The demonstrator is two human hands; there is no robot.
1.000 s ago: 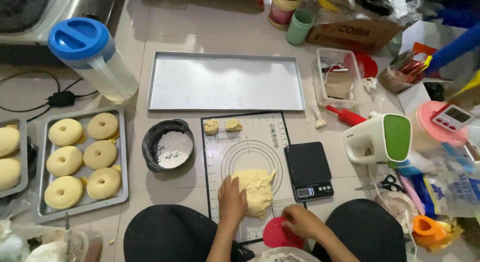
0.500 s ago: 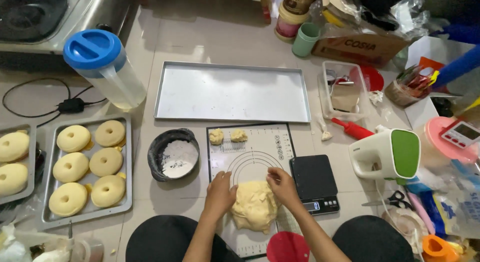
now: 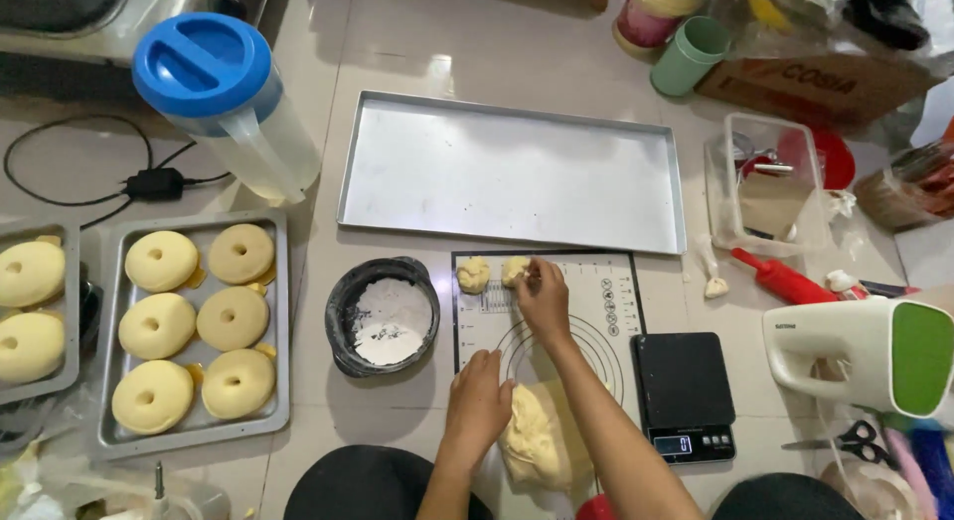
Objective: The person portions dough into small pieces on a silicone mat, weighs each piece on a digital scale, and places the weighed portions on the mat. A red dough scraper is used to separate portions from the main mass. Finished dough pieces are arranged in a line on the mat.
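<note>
brown cardboard box [image 3: 815, 83] lies top right, beyond the long metal tray [image 3: 517, 172].

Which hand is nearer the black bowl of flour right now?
Left. The left hand rests on the big dough lump, just below-right of the black bowl. The right hand is farther right, at the small dough pieces.

Flattened brown cardboard box [image 3: 825, 88], printed, lies at the upper right. Black square digital kitchen scale [image 3: 686, 396], right of the mat, carries a small grey display [image 3: 679, 445].
</note>
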